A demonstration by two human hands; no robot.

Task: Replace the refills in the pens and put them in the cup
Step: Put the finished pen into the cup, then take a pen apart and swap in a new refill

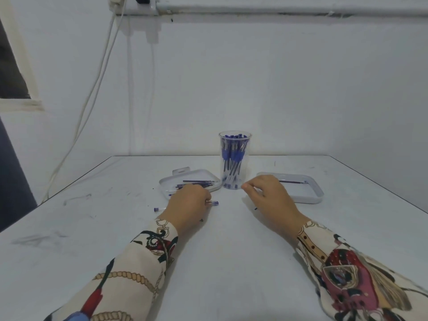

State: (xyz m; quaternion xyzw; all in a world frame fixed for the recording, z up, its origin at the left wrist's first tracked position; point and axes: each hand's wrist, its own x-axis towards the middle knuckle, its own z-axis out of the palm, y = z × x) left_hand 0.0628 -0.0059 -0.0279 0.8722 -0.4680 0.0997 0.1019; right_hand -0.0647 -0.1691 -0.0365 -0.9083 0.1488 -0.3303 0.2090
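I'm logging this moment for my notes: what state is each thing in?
Clear plastic cup: upright, full of blue pens.
Left white tray: holds several refills.
Right white tray: holds one refill.
Clear blue-capped pen: lying on table, under left hand.
Right hand: loosely curled, empty.

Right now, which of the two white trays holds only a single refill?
The tray right of the cup; the left tray holds several refills.

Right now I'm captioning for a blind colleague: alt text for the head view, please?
A left hand holds a pen on a white table; the right hand hovers empty. Behind stand a pen-filled clear cup and two shallow trays holding refills.
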